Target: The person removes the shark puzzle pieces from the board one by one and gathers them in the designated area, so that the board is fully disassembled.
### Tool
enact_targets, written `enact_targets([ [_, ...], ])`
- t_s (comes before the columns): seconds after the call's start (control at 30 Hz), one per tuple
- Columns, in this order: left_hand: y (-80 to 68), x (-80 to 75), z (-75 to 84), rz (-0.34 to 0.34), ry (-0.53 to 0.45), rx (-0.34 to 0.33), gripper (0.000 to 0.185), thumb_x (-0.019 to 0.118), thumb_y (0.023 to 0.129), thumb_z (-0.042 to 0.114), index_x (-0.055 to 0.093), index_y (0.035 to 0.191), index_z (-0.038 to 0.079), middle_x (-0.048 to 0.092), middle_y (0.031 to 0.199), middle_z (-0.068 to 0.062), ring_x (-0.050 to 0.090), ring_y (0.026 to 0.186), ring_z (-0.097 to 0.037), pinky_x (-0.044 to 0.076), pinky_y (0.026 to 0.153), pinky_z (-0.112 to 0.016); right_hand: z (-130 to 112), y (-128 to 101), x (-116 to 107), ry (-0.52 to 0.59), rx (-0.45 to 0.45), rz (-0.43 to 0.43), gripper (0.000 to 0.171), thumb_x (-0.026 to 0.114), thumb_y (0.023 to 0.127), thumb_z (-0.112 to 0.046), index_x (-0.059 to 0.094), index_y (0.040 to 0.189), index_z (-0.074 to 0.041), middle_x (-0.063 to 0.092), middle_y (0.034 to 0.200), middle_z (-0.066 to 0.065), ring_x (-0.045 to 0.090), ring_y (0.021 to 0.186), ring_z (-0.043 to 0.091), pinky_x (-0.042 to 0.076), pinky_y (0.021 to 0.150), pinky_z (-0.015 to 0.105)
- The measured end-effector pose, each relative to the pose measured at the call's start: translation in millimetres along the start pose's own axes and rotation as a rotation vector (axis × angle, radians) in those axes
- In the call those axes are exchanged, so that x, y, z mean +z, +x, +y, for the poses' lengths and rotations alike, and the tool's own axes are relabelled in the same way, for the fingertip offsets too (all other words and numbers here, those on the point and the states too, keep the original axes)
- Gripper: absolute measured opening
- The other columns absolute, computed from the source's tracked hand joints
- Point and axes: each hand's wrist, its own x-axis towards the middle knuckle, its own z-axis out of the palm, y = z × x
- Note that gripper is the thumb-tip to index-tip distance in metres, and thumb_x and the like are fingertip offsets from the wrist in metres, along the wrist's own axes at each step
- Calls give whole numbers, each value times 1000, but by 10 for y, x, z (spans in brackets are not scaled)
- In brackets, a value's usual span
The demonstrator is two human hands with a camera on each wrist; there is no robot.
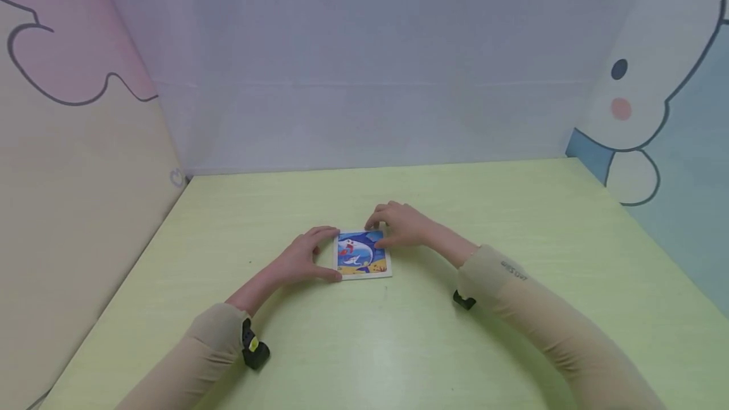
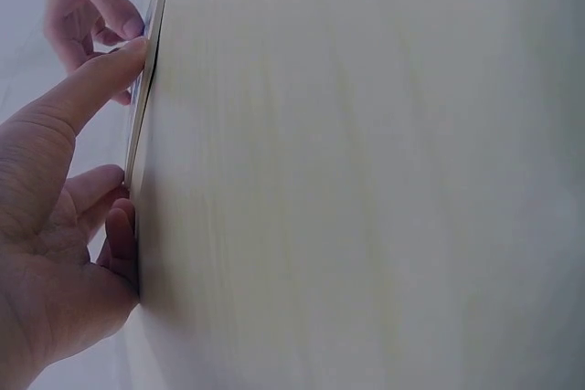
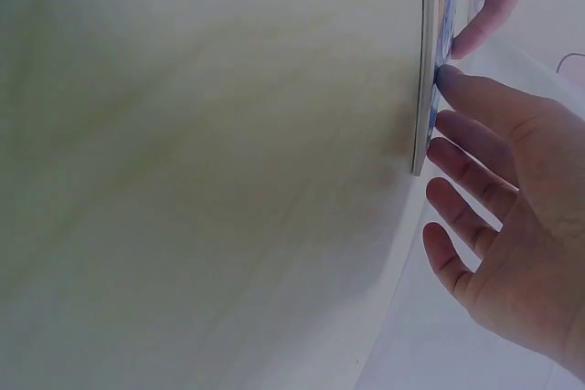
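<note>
A small square picture board (image 1: 354,252) with a pale border lies flat on the table, its face printed with a blue and white sea animal over yellow sand. My left hand (image 1: 300,259) holds it along the left side, thumb at the near corner and fingers at the far corner. From the right, my right hand (image 1: 403,225) reaches over the far right corner. Its thumb touches the printed face, and other fingertips rest close to the far edge. In the right wrist view the board's edge (image 3: 425,79) shows, with the right hand's fingers loosely extended beside it.
The pale yellow table (image 1: 364,347) spreads around both arms. A white cloth backdrop (image 1: 376,68) stands behind it, with cartoon-printed panels on the left (image 1: 74,144) and right (image 1: 683,176). Dark cameras (image 1: 255,347) sit at the wrists.
</note>
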Motion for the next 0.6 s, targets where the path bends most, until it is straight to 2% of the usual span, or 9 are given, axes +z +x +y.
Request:
enact_targets([
  [0.17,4,-3,1,-3,-3,7,94,86,73,43,40,151,19,35,159,-6,48,116,-26,44,99,-47,-4,9,3,32,60,-1,36,77,86,-26,71,121,-17,68,118,2,57,112,22,46,98,41],
  [0.33,-5,-17,3,-4,-9,-1,93,85,74,43,39,152,19,34,159,-7,48,120,-28,43,102,-49,-35,47,10,70,77,-8,34,77,86,-22,72,119,-14,68,113,3,59,109,20,47,98,39],
  [0.6,-22,-14,27,-9,-18,-3,93,85,74,42,40,152,19,35,159,-7,48,120,-28,43,101,-50,-88,108,30,127,132,-88,31,74,87,-15,66,115,-7,63,108,8,55,102,20,47,95,36],
])
